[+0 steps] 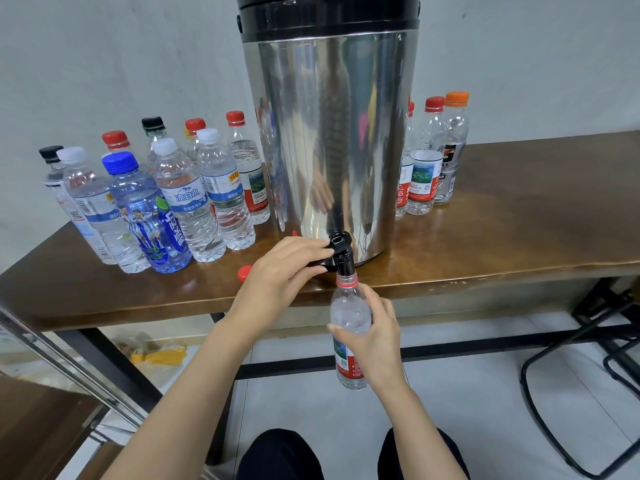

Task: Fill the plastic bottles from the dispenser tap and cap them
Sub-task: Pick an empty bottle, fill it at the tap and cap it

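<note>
Steel dispenser, round and shiny, stands on a brown table. Left hand pinches its black tap. Right hand grips a clear ribbed bottle upright, open mouth under the tap, off the table's near edge.

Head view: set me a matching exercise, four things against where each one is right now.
Things:
1. loose red plastic cap
2. uncapped clear plastic bottle with red label
3. orange-capped clear bottle
4. blue-capped blue bottle
Places:
A. standing right of the steel dispenser
B. gripped by the right hand under the black tap
C. standing left of the dispenser
D. lying on the brown table, by the left hand
Pairs: 1-D; 2-B; 3-A; 4-C
</note>
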Motion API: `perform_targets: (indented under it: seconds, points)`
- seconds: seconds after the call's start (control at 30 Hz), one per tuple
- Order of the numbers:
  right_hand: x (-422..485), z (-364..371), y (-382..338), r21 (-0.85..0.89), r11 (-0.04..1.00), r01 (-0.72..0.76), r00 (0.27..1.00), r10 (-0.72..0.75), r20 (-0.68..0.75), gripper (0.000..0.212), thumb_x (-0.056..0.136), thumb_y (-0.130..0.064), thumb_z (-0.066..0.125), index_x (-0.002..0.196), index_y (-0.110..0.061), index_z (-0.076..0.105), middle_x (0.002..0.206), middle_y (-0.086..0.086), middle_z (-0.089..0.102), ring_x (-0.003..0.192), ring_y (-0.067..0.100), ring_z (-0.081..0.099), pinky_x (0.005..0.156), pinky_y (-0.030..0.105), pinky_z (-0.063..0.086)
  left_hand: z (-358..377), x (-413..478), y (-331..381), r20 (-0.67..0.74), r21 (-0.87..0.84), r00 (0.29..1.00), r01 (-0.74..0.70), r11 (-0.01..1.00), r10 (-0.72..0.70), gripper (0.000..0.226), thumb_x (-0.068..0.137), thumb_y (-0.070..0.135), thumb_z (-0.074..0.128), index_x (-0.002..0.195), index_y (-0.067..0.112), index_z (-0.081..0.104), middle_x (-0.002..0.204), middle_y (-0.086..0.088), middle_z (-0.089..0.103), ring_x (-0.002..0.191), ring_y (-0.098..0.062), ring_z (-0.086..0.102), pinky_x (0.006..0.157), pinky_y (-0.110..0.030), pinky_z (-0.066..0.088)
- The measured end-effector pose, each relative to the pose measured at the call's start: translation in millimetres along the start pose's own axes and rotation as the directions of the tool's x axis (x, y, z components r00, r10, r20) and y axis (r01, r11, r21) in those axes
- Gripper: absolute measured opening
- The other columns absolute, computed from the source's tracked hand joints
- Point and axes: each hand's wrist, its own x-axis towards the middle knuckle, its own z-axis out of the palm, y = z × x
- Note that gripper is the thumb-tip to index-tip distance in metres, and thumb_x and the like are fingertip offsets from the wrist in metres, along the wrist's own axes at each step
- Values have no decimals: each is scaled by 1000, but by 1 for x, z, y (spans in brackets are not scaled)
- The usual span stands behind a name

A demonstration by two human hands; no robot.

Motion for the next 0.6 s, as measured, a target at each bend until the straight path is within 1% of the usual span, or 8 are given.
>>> perform_targets:
  seconds: [0.07,0.17,0.23,0.3,0.37,0.43,0.5,0.6]
  points:
    - [0,0,1,-1,1000,4,1000,-4,2,77,70,-19,88,125,-47,43,117,-10,45,100,-8,49,76,7,38,0,0,0,3,-5,1000,1,1000,-1,28,90,11,69,117,3,70,122,-7,67,115,-18,59,104,-30,45]
    - [1,0,2,6,1000,-1,1000,1,3,76,69,-18,88,125,-46,44,116,-10,46,100,-3,50,74,6,40,-1,1,1,8,-15,1000,-4,1000,4,27,92,13,66,116,2,70,120,-8,67,113,-19,59,103,-28,44]
    - [1,0,2,-9,1000,-8,1000,8,1,77,69,-19,88,131,-39,47,117,-9,45,100,4,50,80,11,41,-1,2,2,12,-21,1000,-14,1000,15,28,92,14,63,115,0,70,119,-10,67,111,-20,58,103,-26,43]
    - [1,1,3,-16,1000,-8,1000,8,-5,78,69,-20,88,135,-36,48,118,-8,46,104,6,48,84,18,43,-1,2,2,11,-23,1000,-20,1000,21,28,92,13,62,115,0,69,119,-11,67,111,-20,58,103,-24,42]
    - [1,0,2,-14,1000,-5,1000,5,-5,78,70,-19,88,135,-35,48,118,-8,46,105,6,49,85,20,44,0,2,3,9,-24,1000,-25,999,25,28,91,11,62,116,-1,69,119,-12,66,111,-20,57,103,-22,41]
    - [1,0,3,-3,1000,2,1000,-2,-4,77,69,-18,88,133,-36,49,117,-8,46,101,6,52,84,17,43,0,2,4,12,-28,1000,-27,999,27,27,90,6,66,116,-2,68,119,-14,66,111,-20,56,103,-19,41]
    - [1,-1,3,-1,1000,5,1000,-5,-5,77,69,-18,88,132,-37,49,116,-8,47,100,0,52,81,12,42,0,2,5,18,-29,1000,-23,999,24,28,89,2,67,116,-3,68,118,-15,66,111,-21,57,102,-19,42]
    - [2,-1,2,-3,1000,2,1000,-2,-3,77,69,-19,88,132,-38,49,117,-8,47,100,-4,51,81,13,42,0,3,6,21,-38,999,-31,999,32,28,88,0,65,116,-4,68,116,-15,66,109,-25,58,101,-21,43]
